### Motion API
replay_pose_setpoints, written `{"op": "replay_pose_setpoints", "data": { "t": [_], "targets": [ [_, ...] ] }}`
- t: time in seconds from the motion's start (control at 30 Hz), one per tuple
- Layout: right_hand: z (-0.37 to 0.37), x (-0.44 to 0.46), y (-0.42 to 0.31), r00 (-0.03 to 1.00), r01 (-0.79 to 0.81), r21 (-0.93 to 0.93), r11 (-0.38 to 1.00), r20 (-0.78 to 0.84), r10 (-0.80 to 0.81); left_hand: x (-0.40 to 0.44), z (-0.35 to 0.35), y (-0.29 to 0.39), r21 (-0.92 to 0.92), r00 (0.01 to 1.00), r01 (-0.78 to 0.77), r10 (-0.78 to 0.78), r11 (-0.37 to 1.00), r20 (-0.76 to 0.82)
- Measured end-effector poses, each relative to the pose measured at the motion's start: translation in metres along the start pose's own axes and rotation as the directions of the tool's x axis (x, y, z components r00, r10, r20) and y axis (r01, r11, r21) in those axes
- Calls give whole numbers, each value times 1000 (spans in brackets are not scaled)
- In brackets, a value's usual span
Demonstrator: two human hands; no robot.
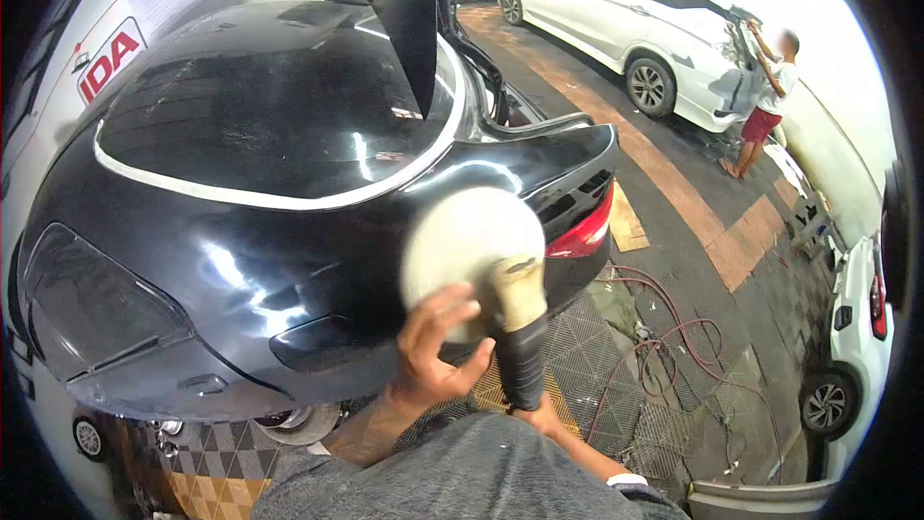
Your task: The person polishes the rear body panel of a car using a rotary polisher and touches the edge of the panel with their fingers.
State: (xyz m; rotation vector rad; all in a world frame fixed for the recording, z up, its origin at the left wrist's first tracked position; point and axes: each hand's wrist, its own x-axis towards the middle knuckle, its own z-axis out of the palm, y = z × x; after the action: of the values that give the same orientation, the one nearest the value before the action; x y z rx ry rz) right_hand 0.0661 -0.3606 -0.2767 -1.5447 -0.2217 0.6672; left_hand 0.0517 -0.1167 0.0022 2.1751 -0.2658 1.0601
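A polisher (pixel 523 347) with a tan head, a dark handle and a round white pad (pixel 472 236) is in the middle of the view. The pad is blurred and lies over the rear side of a black car (pixel 318 270); whether it touches the paint I cannot tell. My right hand (pixel 541 415) is closed around the lower end of the handle, its fingers partly hidden. My left hand (pixel 438 345) is beside the polisher head, fingers and thumb apart, fingertips overlapping the pad's lower edge. White tape (pixel 318 201) borders the car's rear side window.
A red tail light (pixel 585 231) is right of the pad. A red hose (pixel 664 342) lies coiled on the tiled floor. Farther back, another person (pixel 770 96) reaches to a white car (pixel 616 19). A second white car (pixel 857 299) stands at the right.
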Motion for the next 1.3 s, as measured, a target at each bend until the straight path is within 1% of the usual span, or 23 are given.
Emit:
{"op": "replay_pose_setpoints", "data": {
  "t": [0.03, 0.17, 0.23, 0.27, 0.33, 0.43, 0.5, 0.53, 0.6, 0.63, 0.67, 0.7, 0.73, 0.77, 0.83, 0.93, 0.97, 1.03, 1.1, 1.13, 1.17, 1.23, 1.3],
  "targets": [
    [10, 0, -5, 1000, 11, -77, 997, 25, -9, 5, -6, -2, 90, 1000, -28, 28, 996, 1],
    [41, 2, -34, 988, -46, -182, 982, 140, 72, 3, -22, -20, 102, 1000, -5, 3, 995, 16],
    [47, 6, -34, 985, 35, -371, 928, 170, 31, -14, -35, -39, 64, 989, 70, -61, 995, -138],
    [47, 9, -37, 984, 51, -420, 906, 176, 27, -16, -43, -43, 62, 989, 69, -60, 996, -135],
    [50, 8, -72, 986, 63, -455, 888, 169, 17, -17, -57, -45, -17, 971, 92, -94, 996, -218],
    [48, 7, -85, 988, 80, -479, 874, 152, -7, -6, -59, -58, -106, 973, 118, -137, 987, -186],
    [39, 6, -97, 990, 86, -471, 878, 136, -24, 17, -44, -56, -133, 972, 97, -122, 986, -200],
    [33, 1, -114, 993, 62, -501, 863, 121, 0, 32, -31, -54, -150, 959, 56, -95, 987, -266],
    [19, -6, -128, 993, 43, -538, 842, 116, 24, 51, -12, -55, -91, 961, 5, -30, 996, -276],
    [6, -9, -129, 994, -2, -549, 836, 90, 62, 57, -3, -57, -20, 975, -8, 3, 1000, -221],
    [-7, -14, -132, 993, -49, -559, 827, 64, 102, 57, 14, -58, -276, 979, 164, -191, 947, -77],
    [-17, -22, -139, 991, -46, -573, 818, 79, 111, 67, 31, -54, -358, 971, 226, -239, 906, 7],
    [-27, -30, -151, 996, -82, -543, 836, -11, 91, 78, 53, -52, -314, 979, 182, -201, 932, -29],
    [-35, -37, -161, 993, -111, -508, 854, -91, 75, 88, 74, -50, -364, 985, 145, -169, 920, -33],
    [-59, -44, -175, 945, -320, -355, 878, -184, 270, 116, 110, -45, -469, 986, 156, -168, 869, 17],
    [-92, -46, -174, 963, -218, -122, 968, -186, 193, 149, 151, -39, -457, 961, 271, -264, 847, 81],
    [-92, -44, -183, 961, -199, -12, 980, -199, 193, 155, 167, -45, -423, 960, 267, -277, 866, 39],
    [-102, -36, -169, 976, -213, -107, 971, -73, 206, 158, 162, -40, -382, 953, 284, -301, 880, 15],
    [-90, -31, -167, 989, -138, -135, 981, -70, 129, 148, 141, -36, -358, 954, 278, -300, 891, -6],
    [-87, -28, -158, 981, -196, -141, 970, -33, 193, 139, 127, -38, -361, 957, 256, -287, 897, -34],
    [-83, -21, -121, 994, -62, -150, 987, -102, 47, 129, 112, -39, -363, 961, 233, -272, 902, -59],
    [-72, -4, -95, 982, -100, -295, 950, 127, 142, 105, 81, -42, -323, 962, 182, -236, 929, -136],
    [-36, -5, -82, 994, 63, -321, 945, 104, -31, 84, 43, -47, -277, 963, 148, -201, 949, -177]
  ]
}}
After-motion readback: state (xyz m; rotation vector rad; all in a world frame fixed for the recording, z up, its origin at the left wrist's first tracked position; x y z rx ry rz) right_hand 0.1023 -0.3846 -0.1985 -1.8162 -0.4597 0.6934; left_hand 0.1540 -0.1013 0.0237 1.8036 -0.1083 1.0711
